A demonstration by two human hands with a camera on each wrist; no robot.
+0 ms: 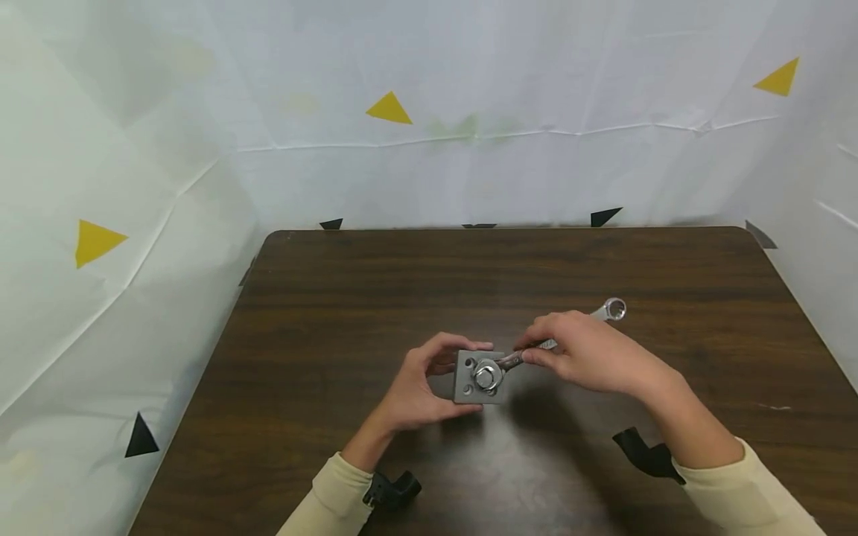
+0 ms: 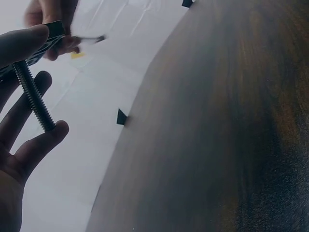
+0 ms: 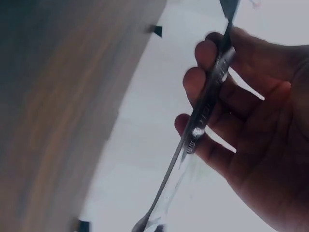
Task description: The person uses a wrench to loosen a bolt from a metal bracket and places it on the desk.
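A small grey metal plate (image 1: pixel 471 384) with a bolt head and washer (image 1: pixel 485 375) is held above the brown table (image 1: pixel 402 298). My left hand (image 1: pixel 429 383) grips the plate by its edges. In the left wrist view the bolt's threaded shank (image 2: pixel 34 96) hangs below the plate between my fingers (image 2: pixel 29 145). My right hand (image 1: pixel 583 350) grips a silver wrench (image 1: pixel 613 310), whose near end sits on the bolt head. The right wrist view shows the wrench handle (image 3: pixel 203 121) lying across my curled fingers (image 3: pixel 203 82).
White sheeting with yellow triangles (image 1: pixel 389 109) and black triangles (image 1: pixel 141 438) walls in the table on the left, back and right. Black wrist straps (image 1: pixel 643 452) show by my cream sleeves (image 1: pixel 751 491).
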